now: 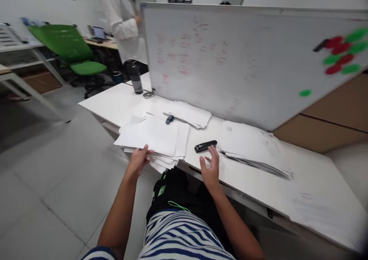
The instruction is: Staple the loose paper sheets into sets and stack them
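Note:
My left hand (140, 158) pinches the near edge of a loose stack of white paper sheets (152, 135), which overhangs the front of the table. The sheets are uneven, with several corners fanned out. Just in front of a black stapler (205, 146), my right hand (211, 168) is held with its fingers apart and nothing in them. A small dark-blue object (169, 119) lies at the far side of the stack; its kind is too small to tell. Right of the stapler rests a thicker pile of papers (253, 145), and another paper pile (189, 113) sits behind.
A whiteboard (184, 53) with red writing and round magnets (305, 93) stands along the back of the white table (115, 102). A dark bottle (135, 78) and a computer mouse (148, 94) are at the far left. Behind are a person in white (123, 30) and a green chair (66, 45).

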Demonstrator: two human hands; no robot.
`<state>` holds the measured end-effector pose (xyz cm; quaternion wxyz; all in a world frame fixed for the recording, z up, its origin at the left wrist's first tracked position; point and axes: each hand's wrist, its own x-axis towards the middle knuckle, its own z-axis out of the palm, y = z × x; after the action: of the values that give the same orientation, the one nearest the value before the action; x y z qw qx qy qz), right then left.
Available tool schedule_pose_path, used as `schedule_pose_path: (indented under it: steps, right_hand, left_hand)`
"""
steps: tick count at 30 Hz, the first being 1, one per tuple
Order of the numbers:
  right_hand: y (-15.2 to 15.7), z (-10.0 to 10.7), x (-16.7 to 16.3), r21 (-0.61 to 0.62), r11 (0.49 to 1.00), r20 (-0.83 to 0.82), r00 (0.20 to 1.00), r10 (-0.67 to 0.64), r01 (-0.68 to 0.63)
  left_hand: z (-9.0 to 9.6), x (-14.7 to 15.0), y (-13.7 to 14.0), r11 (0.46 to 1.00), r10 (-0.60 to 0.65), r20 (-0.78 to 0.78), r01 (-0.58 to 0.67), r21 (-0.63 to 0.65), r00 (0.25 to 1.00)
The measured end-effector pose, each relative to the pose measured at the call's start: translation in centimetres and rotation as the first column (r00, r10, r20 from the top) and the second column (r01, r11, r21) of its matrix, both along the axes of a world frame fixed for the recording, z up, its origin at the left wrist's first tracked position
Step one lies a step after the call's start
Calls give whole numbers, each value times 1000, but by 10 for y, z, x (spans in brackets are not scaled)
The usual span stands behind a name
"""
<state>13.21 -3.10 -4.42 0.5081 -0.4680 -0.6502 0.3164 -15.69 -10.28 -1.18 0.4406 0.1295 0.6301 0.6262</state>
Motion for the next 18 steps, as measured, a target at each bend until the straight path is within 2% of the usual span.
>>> schedule_pose_path:
  steps: [2, 5, 7, 9, 11, 13, 14, 15, 17, 18]
  right_hand:
    - [18, -2, 34, 106, 985, 135, 979, -151, 138]
    - [57, -3, 86, 263, 917, 366, 848, -383, 300]
    - [81, -5, 116, 293, 909, 520, 749, -410, 295]
    - [96, -12, 137, 265, 924, 645, 661, -383, 276]
    - [103, -20, 148, 218, 937, 710, 614, -345, 274]
    - [104, -28, 152, 193, 936, 720, 606, -339, 295]
    - [104, -31, 151, 194, 932, 713, 608, -349, 308]
    - [103, -33, 151, 198, 926, 705, 610, -362, 321]
    - [103, -34, 149, 202, 917, 688, 617, -382, 343]
    - [103, -33, 148, 201, 915, 682, 620, -387, 350]
  left_hand:
    - [-7, -3, 1, 998, 54, -47, -54, -9, 997]
    - [-18, -9, 12, 992, 114, -149, -119, -28, 982]
    - [-22, -13, 19, 990, 117, -226, -132, -51, 967]
    - [-23, -16, 22, 990, 87, -264, -113, -83, 961]
    - [-22, -18, 20, 988, 42, -266, -80, -131, 963]
    - [-18, -17, 15, 977, -10, -338, -63, -204, 941]
    - [-16, -15, 11, 963, -37, -438, -84, -255, 898]
    - [-12, -10, 8, 942, -67, -565, -135, -308, 822]
    - [-2, 6, 3, 896, -147, -792, -259, -360, 593]
    - [3, 19, 3, 887, -190, -853, -289, -361, 485]
